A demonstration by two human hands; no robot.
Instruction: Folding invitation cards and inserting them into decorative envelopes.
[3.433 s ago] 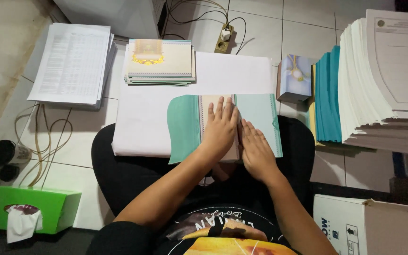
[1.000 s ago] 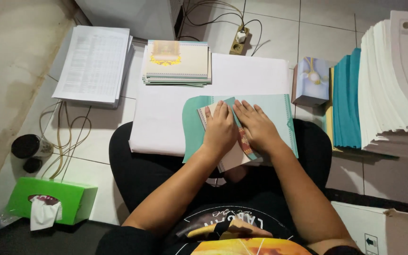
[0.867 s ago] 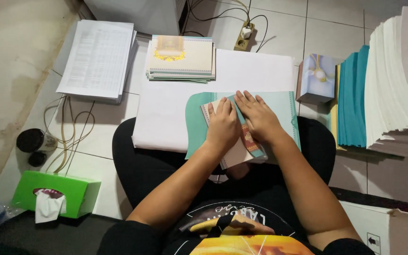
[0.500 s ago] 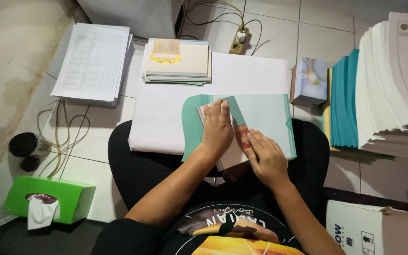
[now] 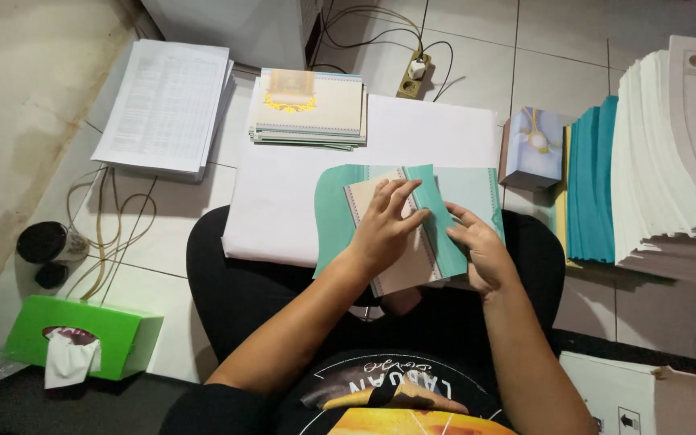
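Hands (image 5: 384, 229) (image 5: 481, 250) folding teal cover (image 5: 445, 229), card (image 5: 400, 266) edge

Overhead indoor view, evenly lit, sharp in the middle, dimmer toward the edges.

The large white sheet (image 5: 283, 209) is the brightest area, lit softly from above without glare. Below it, the lap falls into deep shadow. Left of it, cables cast faint shadows on the tiles. Far right of it, the tall paper stack (image 5: 678, 153) bows outward with wide-angle distortion, slightly soft.
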